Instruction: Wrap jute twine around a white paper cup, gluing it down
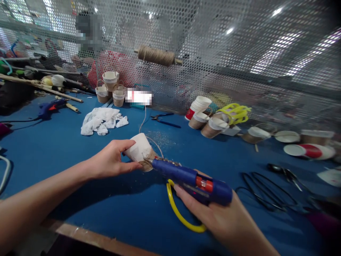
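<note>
My left hand (117, 158) grips a white paper cup (138, 147) between thumb and fingers, over the blue table. The cup is tilted, and brown twine wraps part of its lower end. My right hand (213, 209) is closed around a blue glue gun (186, 176) with a yellow loop (173, 208) below it. The gun's nozzle touches or nearly touches the twine-wrapped part of the cup. A strand of twine (145, 119) runs from the cup up toward a spool (157, 56) on the perforated metal screen.
Crumpled white paper (99, 119) and pliers (166, 121) lie behind my hands. Twine-wrapped cups (110, 80) stand at back left, with more (213, 127) at right. Another glue gun (52, 108) and sticks lie left. Black cable (263, 190) coils at right. The table's front edge (90, 238) shows below.
</note>
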A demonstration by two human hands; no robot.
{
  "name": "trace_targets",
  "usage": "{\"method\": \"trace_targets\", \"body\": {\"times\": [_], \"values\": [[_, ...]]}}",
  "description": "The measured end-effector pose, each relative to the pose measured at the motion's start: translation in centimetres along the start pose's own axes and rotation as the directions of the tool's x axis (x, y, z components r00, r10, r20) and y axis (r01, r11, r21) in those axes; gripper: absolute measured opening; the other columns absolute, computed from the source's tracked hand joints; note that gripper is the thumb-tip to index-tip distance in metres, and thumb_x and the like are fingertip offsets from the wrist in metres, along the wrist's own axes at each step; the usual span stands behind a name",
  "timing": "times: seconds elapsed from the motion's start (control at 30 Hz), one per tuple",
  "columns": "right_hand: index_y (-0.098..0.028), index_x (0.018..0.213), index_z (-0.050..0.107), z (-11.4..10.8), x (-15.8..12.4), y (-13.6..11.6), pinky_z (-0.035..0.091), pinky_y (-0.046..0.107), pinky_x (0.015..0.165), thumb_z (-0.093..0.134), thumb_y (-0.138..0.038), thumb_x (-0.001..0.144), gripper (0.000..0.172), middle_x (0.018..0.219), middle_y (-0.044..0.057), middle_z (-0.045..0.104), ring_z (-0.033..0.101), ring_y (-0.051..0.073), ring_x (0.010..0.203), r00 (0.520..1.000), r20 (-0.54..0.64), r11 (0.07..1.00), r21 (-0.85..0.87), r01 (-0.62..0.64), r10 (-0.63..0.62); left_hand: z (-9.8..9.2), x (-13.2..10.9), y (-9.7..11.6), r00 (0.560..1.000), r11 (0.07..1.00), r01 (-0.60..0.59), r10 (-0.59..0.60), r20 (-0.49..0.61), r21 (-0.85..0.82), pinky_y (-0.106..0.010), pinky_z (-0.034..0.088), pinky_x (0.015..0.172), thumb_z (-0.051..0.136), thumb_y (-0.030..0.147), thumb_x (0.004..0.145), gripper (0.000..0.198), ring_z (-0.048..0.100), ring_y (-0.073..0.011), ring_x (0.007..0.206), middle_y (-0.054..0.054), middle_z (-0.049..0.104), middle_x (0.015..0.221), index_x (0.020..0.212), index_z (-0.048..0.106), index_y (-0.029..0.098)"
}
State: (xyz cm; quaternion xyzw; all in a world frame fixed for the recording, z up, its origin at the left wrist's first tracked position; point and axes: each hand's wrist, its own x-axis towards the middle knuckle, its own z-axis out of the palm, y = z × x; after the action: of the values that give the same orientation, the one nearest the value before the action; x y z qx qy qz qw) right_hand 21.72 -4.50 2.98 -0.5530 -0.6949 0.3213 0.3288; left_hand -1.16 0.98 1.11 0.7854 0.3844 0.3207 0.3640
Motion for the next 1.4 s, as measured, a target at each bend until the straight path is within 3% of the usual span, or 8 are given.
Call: {"method": "trace_targets", "body": {"times": [0.27, 0.47, 0.73, 0.83, 0.93, 1.1, 1.23, 1.4], "values": [[-0.019, 0.081, 0.064, -0.9, -0.1, 0.9, 0.056, 0.035, 0.064, 0.063, -0.039, 0.065, 0.025, 0.075, 0.006, 0.071, 0.067, 0.025, 0.069, 0.991, -0.074, 0.991, -0.066, -0.117, 0.112, 0.0, -0.3, -0.4, 0.994, 0.994, -0.111, 0.110, -0.019, 0.000, -0.026, 0.048, 0.069, 0.061, 0.024, 0.073, 0.023, 0.059, -0.0151, 0.073, -0.007, 0.065, 0.084, 0.090, 0.059, 0.008], [-0.022, 0.074, 0.064, -1.5, 0.4, 0.5, 0.056, 0.033, 0.065, 0.059, -0.036, 0.069, 0.015, 0.074, 0.006, 0.071, 0.067, 0.023, 0.069, 0.996, -0.036, 0.996, -0.035, -0.085, 0.084, -0.2, -0.4, -0.3, 0.988, 0.988, -0.154, 0.154, 0.024, 0.011, -0.027, 0.048, 0.071, 0.059, 0.023, 0.075, 0.018, 0.059, -0.0164, 0.079, -0.008, 0.062, 0.088, 0.087, 0.057, 0.010], [-0.020, 0.056, 0.055, -1.8, 1.1, -0.5, 0.042, 0.023, 0.037, 0.057, -0.037, 0.072, 0.023, 0.042, -0.004, 0.053, 0.047, 0.010, 0.036, 0.998, 0.033, 0.998, -0.039, -0.047, 0.048, -0.3, -0.5, 0.1, 0.970, 0.967, -0.240, 0.237, 0.044, 0.083, -0.024, 0.046, 0.068, 0.058, 0.020, 0.075, 0.014, 0.057, -0.0146, 0.075, -0.009, 0.062, 0.087, 0.083, 0.057, 0.009], [-0.019, 0.054, 0.051, -2.0, 1.5, -0.3, 0.038, 0.020, 0.035, 0.056, -0.037, 0.074, 0.027, 0.038, -0.005, 0.048, 0.043, 0.008, 0.034, 0.994, 0.086, 0.997, 0.009, -0.075, 0.074, -0.3, -0.6, 0.1, 0.974, 0.971, -0.224, 0.221, 0.045, 0.080, -0.024, 0.046, 0.068, 0.058, 0.021, 0.075, 0.015, 0.057, -0.0143, 0.075, -0.008, 0.062, 0.087, 0.085, 0.058, 0.010], [-0.018, 0.053, 0.050, -2.3, 2.6, 0.4, 0.037, 0.021, 0.039, 0.056, -0.035, 0.075, 0.029, 0.038, -0.006, 0.045, 0.042, 0.007, 0.035, 0.992, 0.063, 0.989, 0.096, -0.112, 0.106, -0.5, -0.5, -0.1, 0.984, 0.983, -0.175, 0.173, 0.044, 0.061, -0.025, 0.047, 0.071, 0.058, 0.023, 0.075, 0.017, 0.058, -0.0152, 0.078, -0.008, 0.063, 0.088, 0.087, 0.058, 0.011], [-0.014, 0.068, 0.059, -2.7, 5.9, 3.2, 0.043, 0.024, 0.053, 0.062, -0.035, 0.071, 0.022, 0.062, 0.002, 0.062, 0.055, 0.012, 0.054, 0.952, -0.236, 0.980, 0.066, -0.186, 0.196, -1.0, -0.3, -0.6, 0.993, 0.992, -0.118, 0.117, 0.017, 0.046, -0.029, 0.047, 0.076, 0.059, 0.025, 0.075, 0.022, 0.060, -0.0166, 0.081, -0.007, 0.065, 0.091, 0.092, 0.058, 0.012], [-0.012, 0.064, 0.059, -2.6, 8.4, 5.5, 0.045, 0.027, 0.057, 0.055, -0.035, 0.080, 0.028, 0.062, 0.004, 0.061, 0.056, 0.013, 0.057, 0.933, -0.239, 0.956, -0.052, -0.290, 0.270, -1.2, -0.2, -0.7, 0.996, 0.996, -0.090, 0.090, -0.007, 0.021, -0.030, 0.048, 0.076, 0.061, 0.026, 0.074, 0.026, 0.060, -0.0179, 0.082, -0.008, 0.066, 0.093, 0.095, 0.058, 0.011], [-0.013, 0.098, 0.058, -2.5, 9.4, 6.6, 0.049, 0.035, 0.072, 0.053, -0.028, 0.085, 0.021, 0.099, 0.006, 0.060, 0.059, 0.016, 0.084, 0.908, -0.261, 0.907, -0.184, -0.380, 0.328, -1.2, -0.3, -0.3, 0.998, 0.998, -0.064, 0.064, -0.020, 0.009, -0.030, 0.048, 0.073, 0.061, 0.028, 0.072, 0.027, 0.061, -0.0186, 0.078, -0.009, 0.067, 0.088, 0.091, 0.060, 0.009]]}}
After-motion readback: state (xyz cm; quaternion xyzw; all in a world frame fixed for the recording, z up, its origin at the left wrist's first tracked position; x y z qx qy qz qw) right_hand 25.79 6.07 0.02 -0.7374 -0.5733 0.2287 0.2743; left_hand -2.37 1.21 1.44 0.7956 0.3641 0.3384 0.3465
